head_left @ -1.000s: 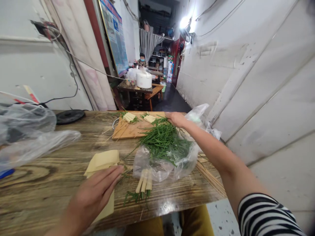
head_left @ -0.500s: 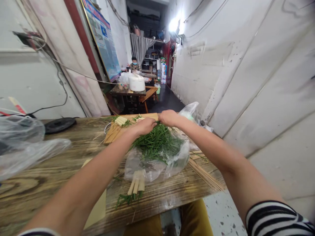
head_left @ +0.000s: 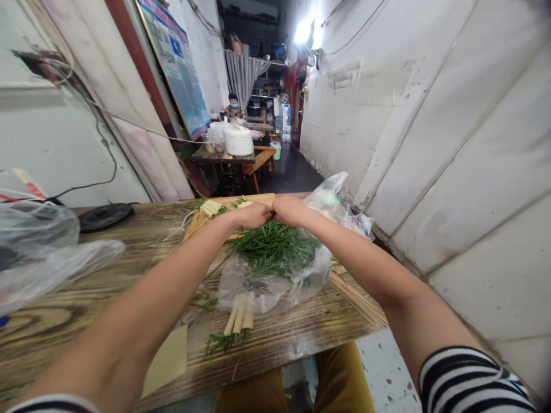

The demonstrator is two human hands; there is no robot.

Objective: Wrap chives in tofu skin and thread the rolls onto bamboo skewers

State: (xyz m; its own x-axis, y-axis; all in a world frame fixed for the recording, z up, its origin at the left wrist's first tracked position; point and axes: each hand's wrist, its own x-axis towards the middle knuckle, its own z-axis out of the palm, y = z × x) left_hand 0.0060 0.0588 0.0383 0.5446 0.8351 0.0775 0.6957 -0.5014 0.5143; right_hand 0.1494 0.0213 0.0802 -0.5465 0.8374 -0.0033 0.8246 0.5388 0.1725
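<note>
across a wooden desk [head_left: 142, 252], my left hand [head_left: 255, 216] and right hand [head_left: 287, 210] curl close together at the far side of heaped green stalks [head_left: 275, 249]; whether they grasp anything, i cannot tell.

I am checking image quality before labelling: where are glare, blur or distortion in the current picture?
Head view: the lamp is burnt white; head view: the wooden table shows a sheen near its front edge; head view: the forearms look stretched toward the lower corners, probably from a wide lens; head view: detail between left hand and right hand is too soft to read.
</note>
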